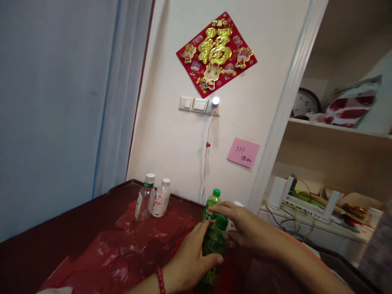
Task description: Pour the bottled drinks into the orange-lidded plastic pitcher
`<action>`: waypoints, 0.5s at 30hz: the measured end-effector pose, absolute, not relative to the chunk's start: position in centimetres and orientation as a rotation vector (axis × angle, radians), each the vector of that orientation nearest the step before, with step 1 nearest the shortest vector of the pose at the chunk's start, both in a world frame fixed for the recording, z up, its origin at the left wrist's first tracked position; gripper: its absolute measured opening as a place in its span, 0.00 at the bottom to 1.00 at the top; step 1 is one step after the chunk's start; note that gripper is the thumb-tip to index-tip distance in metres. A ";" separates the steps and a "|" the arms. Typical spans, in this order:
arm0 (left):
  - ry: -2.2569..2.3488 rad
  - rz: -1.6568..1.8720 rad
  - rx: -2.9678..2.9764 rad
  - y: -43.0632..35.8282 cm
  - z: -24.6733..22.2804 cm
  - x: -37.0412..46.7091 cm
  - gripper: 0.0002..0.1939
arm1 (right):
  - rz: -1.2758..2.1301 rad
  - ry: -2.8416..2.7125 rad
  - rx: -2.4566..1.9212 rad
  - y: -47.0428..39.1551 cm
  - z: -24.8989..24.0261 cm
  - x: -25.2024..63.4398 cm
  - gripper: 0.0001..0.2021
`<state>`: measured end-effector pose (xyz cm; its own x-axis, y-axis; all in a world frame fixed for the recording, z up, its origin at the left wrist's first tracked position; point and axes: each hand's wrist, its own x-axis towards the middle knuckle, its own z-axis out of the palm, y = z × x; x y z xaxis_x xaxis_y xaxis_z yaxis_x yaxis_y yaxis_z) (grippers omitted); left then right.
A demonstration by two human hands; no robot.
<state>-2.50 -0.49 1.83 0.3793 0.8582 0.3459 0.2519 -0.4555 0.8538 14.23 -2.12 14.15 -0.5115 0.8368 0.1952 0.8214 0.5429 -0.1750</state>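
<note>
My left hand (pixel 191 259), with a red bead bracelet at the wrist, is wrapped around a green plastic bottle (pixel 214 243) with a green cap. Its thumb lies across the near side of the bottle. Just to the right, my right hand (pixel 241 220) is held beside the cap with its fingers stretched out to the left. Those fingertips overlap a second green bottle (pixel 217 197) standing behind; whether they touch it I cannot tell. Part of a white-capped container (pixel 239 203) shows behind my right hand, mostly hidden.
A clear bottle (pixel 146 202) and a white printed bottle (pixel 161 200) stand at the back left of the dark red table (pixel 39 241). Crumpled red plastic (pixel 122 253) covers part of it. A wall (pixel 180 151) closes the back; shelves (pixel 343 128) with a router (pixel 309 208) and cables are right.
</note>
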 end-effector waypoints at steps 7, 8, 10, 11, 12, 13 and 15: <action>0.861 1.105 1.971 -0.8 2.3 -2.6 0.34 | -0.017 -2.320 -1.662 -2.2 14.0 13.3 0.11; 0.874 1.101 1.972 -0.8 2.3 -2.6 0.35 | 0.004 -2.335 -1.627 -2.1 13.9 13.2 0.06; 0.905 1.088 1.971 -0.7 2.0 -2.5 0.36 | 0.061 -2.364 -1.528 -2.0 13.9 13.4 0.07; 0.916 1.083 1.970 -0.6 1.9 -2.5 0.36 | 0.084 -2.367 -1.483 -2.0 14.0 13.5 0.11; 0.925 1.078 1.969 -0.5 1.8 -2.5 0.37 | 0.095 -2.359 -1.449 -2.0 14.2 13.7 0.14; 0.933 1.074 1.968 -0.4 1.8 -2.5 0.37 | 0.096 -2.343 -1.425 -2.2 14.4 13.9 0.16; 0.948 1.071 1.963 -0.3 1.7 -2.5 0.38 | 0.086 -2.300 -1.372 -2.8 14.8 14.2 0.17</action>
